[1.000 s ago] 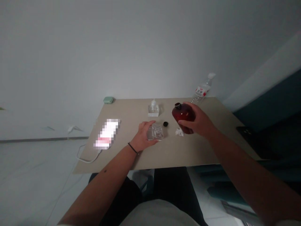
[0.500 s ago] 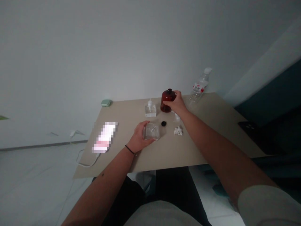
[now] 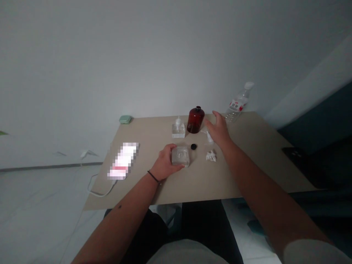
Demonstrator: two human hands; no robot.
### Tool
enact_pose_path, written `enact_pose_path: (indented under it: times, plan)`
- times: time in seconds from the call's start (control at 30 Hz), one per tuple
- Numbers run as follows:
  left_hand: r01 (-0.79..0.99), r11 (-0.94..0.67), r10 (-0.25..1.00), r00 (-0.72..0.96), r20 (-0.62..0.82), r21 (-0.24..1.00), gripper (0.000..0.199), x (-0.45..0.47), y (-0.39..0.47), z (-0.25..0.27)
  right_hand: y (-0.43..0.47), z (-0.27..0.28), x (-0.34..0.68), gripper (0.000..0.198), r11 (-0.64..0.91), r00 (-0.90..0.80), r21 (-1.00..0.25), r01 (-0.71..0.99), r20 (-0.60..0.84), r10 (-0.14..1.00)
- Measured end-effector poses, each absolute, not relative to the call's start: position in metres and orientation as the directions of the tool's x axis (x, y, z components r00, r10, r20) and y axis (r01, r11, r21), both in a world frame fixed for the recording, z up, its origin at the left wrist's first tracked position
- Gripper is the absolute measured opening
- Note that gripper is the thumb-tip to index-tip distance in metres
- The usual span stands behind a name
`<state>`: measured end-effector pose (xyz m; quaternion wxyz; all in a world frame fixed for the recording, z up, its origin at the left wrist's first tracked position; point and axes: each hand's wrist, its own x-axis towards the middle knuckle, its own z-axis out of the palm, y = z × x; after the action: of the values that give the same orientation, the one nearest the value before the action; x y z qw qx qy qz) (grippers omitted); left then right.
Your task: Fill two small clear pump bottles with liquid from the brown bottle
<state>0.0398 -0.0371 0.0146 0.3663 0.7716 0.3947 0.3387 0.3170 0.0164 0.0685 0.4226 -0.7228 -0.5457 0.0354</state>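
Note:
My left hand [image 3: 165,162] is wrapped around the left side of a clear square bottle [image 3: 180,156] standing on the table. Just right of that bottle lies a small black cap [image 3: 193,146]. My right hand [image 3: 218,131] has its fingers apart and holds nothing. It hovers to the right of an uncapped amber bottle [image 3: 195,120], with a gap between them. Partly behind this hand, a white pump head [image 3: 209,137] lies on the table. A smaller clear square bottle with a white pump [image 3: 178,129] stands left of the amber one.
Crumpled white tissue [image 3: 211,156] lies on the beige table [image 3: 198,183]. At the back right a clear plastic water bottle [image 3: 238,102] leans by the wall. To the left are a blurred-out phone [image 3: 123,160] with a white cable [image 3: 103,194] and a small green case [image 3: 125,119].
My right hand has let go of the amber bottle and moved off to the right, its fingers spreading. My left hand keeps its hold on the clear bottle. The view has shifted slightly.

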Motion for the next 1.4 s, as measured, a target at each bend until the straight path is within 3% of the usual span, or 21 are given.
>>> enact_pose_path:
  times: [0.13, 0.3, 0.53, 0.63, 1.0, 1.2, 1.4]
  plan:
    - [0.355, -0.424, 0.855, 0.459, 0.24, 0.833, 0.079, 0.041, -0.037, 0.016, -0.041, 0.061, 0.334, 0.036, 0.001, 0.303, -0.587, 0.81, 0.419, 0.856]
    - [0.354, -0.438, 0.85, 0.461, 0.253, 0.826, 0.077, 0.041, -0.037, 0.015, -0.098, 0.038, 0.324, 0.037, -0.078, 0.275, -0.604, 0.793, 0.242, 0.93]
    - [0.357, -0.432, 0.852, 0.462, 0.246, 0.828, 0.077, 0.041, -0.038, 0.016, -0.109, 0.028, 0.291, 0.057, -0.046, 0.114, -0.254, 0.966, 0.262, 0.958]
    - [0.352, -0.426, 0.856, 0.455, 0.246, 0.833, 0.078, 0.042, -0.038, 0.015, -0.11, 0.03, 0.29, 0.054, -0.026, 0.078, -0.201, 0.979, 0.255, 0.964]
    - [0.254, -0.401, 0.847, 0.469, 0.25, 0.88, 0.075, 0.043, -0.038, 0.016, -0.108, 0.024, 0.296, 0.039, -0.014, 0.158, -0.356, 0.934, 0.38, 0.911]
    - [0.228, -0.369, 0.858, 0.456, 0.236, 0.901, 0.077, 0.043, -0.038, 0.015, -0.099, 0.014, 0.318, 0.038, 0.034, 0.256, -0.548, 0.836, 0.444, 0.858]
    - [0.19, -0.362, 0.858, 0.451, 0.246, 0.913, 0.079, 0.044, -0.038, 0.014, -0.067, 0.018, 0.356, 0.035, 0.047, 0.22, -0.496, 0.867, 0.465, 0.857]
